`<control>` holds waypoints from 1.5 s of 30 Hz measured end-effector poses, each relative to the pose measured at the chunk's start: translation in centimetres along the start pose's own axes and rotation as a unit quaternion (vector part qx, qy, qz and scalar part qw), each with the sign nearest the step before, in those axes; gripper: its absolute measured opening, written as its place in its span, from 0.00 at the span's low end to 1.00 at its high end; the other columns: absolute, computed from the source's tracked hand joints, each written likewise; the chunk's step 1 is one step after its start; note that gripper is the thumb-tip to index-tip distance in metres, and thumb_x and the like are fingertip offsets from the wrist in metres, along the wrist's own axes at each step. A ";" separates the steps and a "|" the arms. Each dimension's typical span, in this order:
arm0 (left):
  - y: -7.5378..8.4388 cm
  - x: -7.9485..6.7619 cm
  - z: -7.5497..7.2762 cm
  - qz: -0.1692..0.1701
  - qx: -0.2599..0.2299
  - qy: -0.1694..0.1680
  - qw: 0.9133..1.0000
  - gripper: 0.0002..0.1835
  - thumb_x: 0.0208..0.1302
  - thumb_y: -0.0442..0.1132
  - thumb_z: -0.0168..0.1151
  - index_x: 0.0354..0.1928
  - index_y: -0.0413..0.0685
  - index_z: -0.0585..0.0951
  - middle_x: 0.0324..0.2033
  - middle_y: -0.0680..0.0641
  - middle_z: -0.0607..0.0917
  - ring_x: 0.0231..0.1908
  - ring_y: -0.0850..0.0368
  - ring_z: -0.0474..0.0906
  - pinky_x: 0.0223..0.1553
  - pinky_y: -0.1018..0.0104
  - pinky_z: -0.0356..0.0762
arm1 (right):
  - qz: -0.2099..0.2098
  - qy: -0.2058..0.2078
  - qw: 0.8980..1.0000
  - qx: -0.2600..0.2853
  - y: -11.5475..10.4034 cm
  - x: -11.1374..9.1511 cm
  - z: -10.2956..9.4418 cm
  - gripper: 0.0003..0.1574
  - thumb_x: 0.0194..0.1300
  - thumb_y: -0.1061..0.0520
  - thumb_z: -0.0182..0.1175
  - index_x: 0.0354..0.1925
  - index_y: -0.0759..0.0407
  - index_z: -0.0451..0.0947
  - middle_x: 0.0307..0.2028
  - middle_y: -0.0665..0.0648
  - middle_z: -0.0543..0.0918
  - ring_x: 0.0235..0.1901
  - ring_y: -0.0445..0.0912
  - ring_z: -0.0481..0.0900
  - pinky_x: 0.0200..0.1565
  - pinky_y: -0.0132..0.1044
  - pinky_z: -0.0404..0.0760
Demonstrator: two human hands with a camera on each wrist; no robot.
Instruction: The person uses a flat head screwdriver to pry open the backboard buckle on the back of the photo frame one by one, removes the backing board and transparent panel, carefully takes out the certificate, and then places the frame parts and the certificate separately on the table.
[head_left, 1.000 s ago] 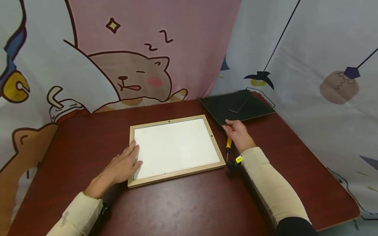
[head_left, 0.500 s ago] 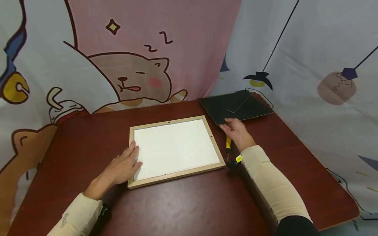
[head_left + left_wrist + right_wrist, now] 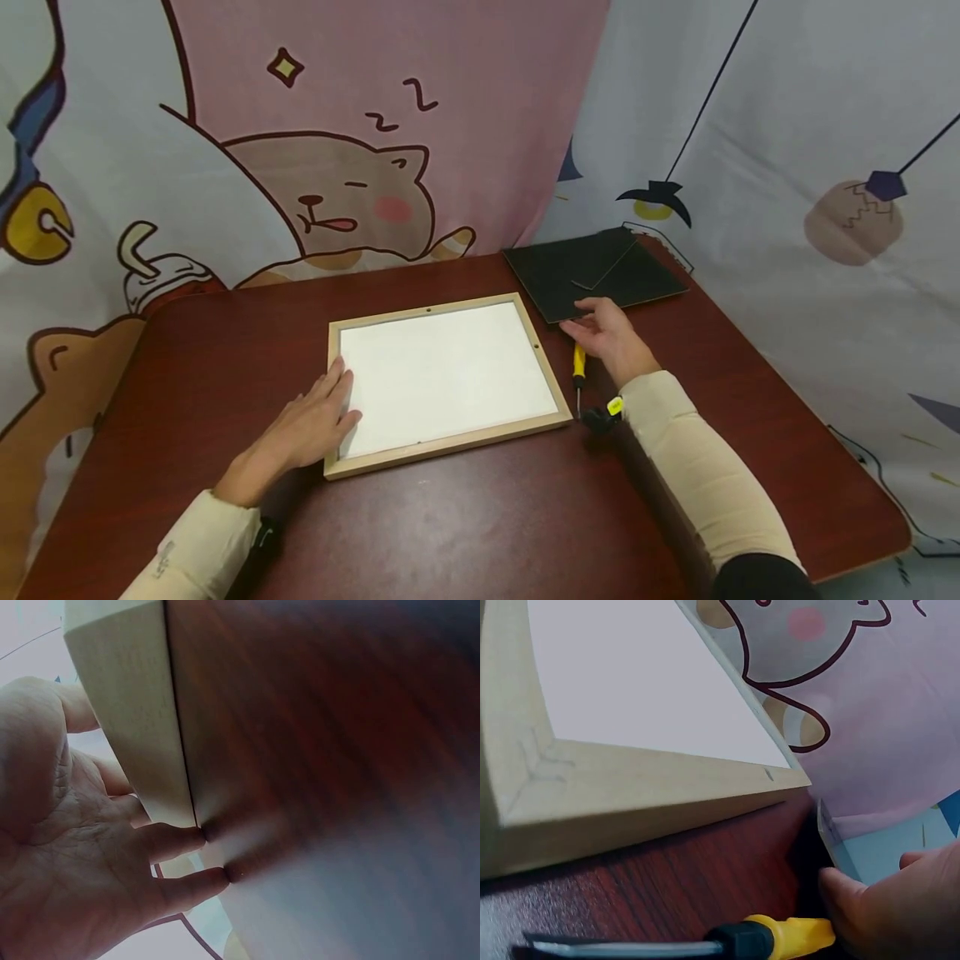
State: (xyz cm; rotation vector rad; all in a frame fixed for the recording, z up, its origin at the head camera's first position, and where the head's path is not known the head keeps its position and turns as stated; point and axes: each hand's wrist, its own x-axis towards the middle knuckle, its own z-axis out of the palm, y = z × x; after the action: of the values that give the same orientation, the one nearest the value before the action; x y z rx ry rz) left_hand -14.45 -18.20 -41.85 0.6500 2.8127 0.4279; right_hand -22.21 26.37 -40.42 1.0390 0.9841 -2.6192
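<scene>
At the centre of the head view, the left hand (image 3: 303,423) rests with straight, slightly spread fingers on the left side of the wooden frame (image 3: 450,447), which lies on the table (image 3: 465,533) around a white panel (image 3: 450,375). At upper right, the right hand (image 3: 611,342) pinches the near edge of the black board (image 3: 592,258), on which a bent rod (image 3: 591,288) lies, the screwdriver (image 3: 579,365) just below that hand.

Left grip (image 3: 311,423) palm down, right grip (image 3: 613,340) apparently pinching
</scene>
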 end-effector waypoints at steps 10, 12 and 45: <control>-0.1 0.0 0.0 0.002 0.003 0.000 1.000 0.37 0.72 0.48 0.51 0.74 0.33 0.53 0.75 0.32 0.45 0.70 0.31 0.53 0.58 0.26 0.57 | 0.009 0.015 0.998 -0.057 -0.5 -1.1 0.1 0.44 0.72 0.58 0.51 0.76 0.57 0.39 0.74 0.59 0.48 0.71 0.52 0.58 0.68 0.39 0.61; -0.1 0.0 0.0 0.001 0.002 0.000 1.000 0.37 0.73 0.48 0.51 0.74 0.33 0.53 0.75 0.32 0.45 0.70 0.31 0.53 0.58 0.26 0.57 | 0.006 0.019 0.997 -0.079 -0.5 -1.4 0.2 0.44 0.72 0.58 0.52 0.76 0.58 0.41 0.73 0.59 0.49 0.71 0.51 0.59 0.68 0.38 0.62; -0.2 -0.1 0.1 0.012 0.008 0.013 1.000 0.37 0.72 0.47 0.51 0.73 0.32 0.54 0.74 0.31 0.47 0.70 0.31 0.54 0.57 0.26 0.59 | -0.260 -0.050 0.763 -0.590 2.4 -1.9 1.9 0.29 0.73 0.49 0.51 0.68 0.59 0.68 0.64 0.64 0.72 0.62 0.59 0.70 0.63 0.54 0.68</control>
State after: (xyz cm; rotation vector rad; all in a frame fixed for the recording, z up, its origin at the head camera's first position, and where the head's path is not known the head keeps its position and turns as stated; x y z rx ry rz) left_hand -14.37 -18.38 -41.95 0.6870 2.8375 0.4225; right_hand -20.92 23.13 -39.39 0.2724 2.5930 -1.5540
